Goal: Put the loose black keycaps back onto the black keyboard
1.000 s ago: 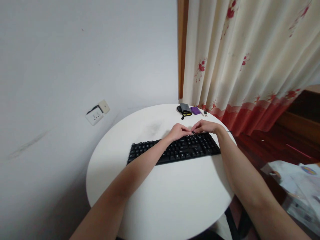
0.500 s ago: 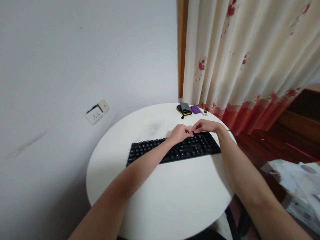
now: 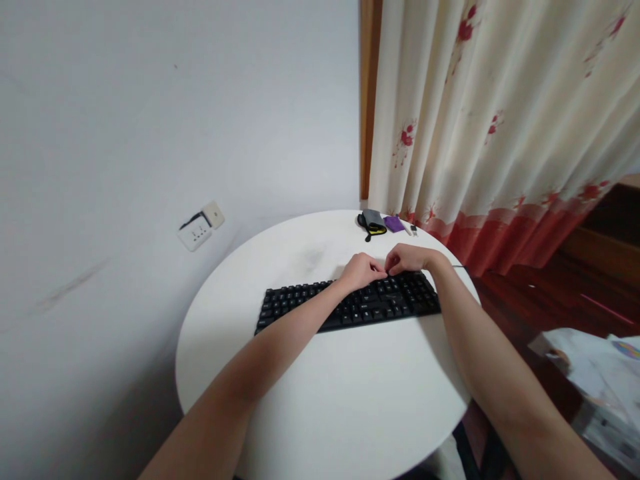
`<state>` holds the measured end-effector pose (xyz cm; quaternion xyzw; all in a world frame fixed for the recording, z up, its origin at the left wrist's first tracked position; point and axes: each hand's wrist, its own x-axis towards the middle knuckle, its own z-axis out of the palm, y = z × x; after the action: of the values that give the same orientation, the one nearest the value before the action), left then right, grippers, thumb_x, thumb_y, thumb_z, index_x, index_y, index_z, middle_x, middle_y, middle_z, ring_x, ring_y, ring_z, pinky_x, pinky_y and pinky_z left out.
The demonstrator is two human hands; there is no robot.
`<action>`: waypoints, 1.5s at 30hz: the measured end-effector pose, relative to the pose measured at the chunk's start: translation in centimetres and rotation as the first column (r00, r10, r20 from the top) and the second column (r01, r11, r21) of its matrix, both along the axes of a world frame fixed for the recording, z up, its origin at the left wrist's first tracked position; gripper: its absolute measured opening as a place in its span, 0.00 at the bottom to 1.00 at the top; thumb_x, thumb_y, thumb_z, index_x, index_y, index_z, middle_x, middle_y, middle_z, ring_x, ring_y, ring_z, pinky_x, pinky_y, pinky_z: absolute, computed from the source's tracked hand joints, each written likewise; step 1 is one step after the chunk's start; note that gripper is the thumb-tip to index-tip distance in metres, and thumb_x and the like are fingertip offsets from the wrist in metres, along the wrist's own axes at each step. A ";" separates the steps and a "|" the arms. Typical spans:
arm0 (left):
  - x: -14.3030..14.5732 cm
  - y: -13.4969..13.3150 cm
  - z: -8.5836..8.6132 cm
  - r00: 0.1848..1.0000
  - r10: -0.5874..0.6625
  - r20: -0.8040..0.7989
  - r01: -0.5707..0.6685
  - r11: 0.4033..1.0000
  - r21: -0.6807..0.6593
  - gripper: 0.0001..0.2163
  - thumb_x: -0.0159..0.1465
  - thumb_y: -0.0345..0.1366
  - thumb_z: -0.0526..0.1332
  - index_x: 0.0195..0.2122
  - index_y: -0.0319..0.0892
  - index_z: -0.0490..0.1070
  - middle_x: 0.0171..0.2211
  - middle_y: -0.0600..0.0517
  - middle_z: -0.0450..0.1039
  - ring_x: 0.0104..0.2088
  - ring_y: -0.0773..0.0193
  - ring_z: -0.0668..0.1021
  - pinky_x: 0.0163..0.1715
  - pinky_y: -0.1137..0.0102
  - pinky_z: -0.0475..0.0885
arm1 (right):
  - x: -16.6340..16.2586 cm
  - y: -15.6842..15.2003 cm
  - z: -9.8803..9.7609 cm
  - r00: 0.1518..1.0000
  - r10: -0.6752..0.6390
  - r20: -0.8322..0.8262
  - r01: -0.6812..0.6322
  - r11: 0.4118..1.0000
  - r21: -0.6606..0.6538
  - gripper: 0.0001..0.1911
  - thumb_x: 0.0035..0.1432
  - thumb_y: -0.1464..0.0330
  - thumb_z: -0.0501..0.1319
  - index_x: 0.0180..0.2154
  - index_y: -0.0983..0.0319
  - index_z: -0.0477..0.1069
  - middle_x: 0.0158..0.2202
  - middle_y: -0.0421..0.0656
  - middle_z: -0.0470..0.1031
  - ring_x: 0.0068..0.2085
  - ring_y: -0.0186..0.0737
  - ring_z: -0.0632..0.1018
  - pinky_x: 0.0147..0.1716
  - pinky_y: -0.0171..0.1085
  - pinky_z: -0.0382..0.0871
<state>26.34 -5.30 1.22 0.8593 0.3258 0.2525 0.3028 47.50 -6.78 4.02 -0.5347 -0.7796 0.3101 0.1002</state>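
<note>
A black keyboard [image 3: 300, 307] lies across the round white table [image 3: 320, 387]. My left hand [image 3: 361, 271] and my right hand [image 3: 409, 257] meet over the keyboard's far right part, fingertips pinched together on something small and dark that I cannot make out. Both forearms reach in from the near edge.
At the table's far edge lie a grey and yellow pouch [image 3: 373, 221], a purple item [image 3: 394, 224] and a small white thing [image 3: 413, 230]. A wall socket [image 3: 199, 229] sits on the left wall. A flowered curtain [image 3: 500, 120] hangs behind. Papers [image 3: 595, 373] lie low at right.
Both hands have drawn slightly nearer over the keyboard's rear edge, staying pinched together. The camera shifted a little, so the scene sits slightly lower.
</note>
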 end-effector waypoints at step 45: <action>-0.8 0.5 0.1 0.999 0.019 0.037 -0.013 0.989 -0.148 0.11 0.53 0.42 0.69 0.29 0.38 0.82 0.22 0.52 0.77 0.25 0.67 0.73 0.27 0.73 0.64 | -0.8 -0.8 0.2 0.997 -0.060 -0.044 0.058 0.997 -0.049 0.13 0.40 0.65 0.68 0.32 0.63 0.79 0.32 0.42 0.81 0.36 0.42 0.78 0.37 0.36 0.69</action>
<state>25.54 -4.79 1.30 0.8269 0.3448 0.2464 0.3696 46.75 -7.62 4.19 -0.5527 -0.7533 0.3378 0.1142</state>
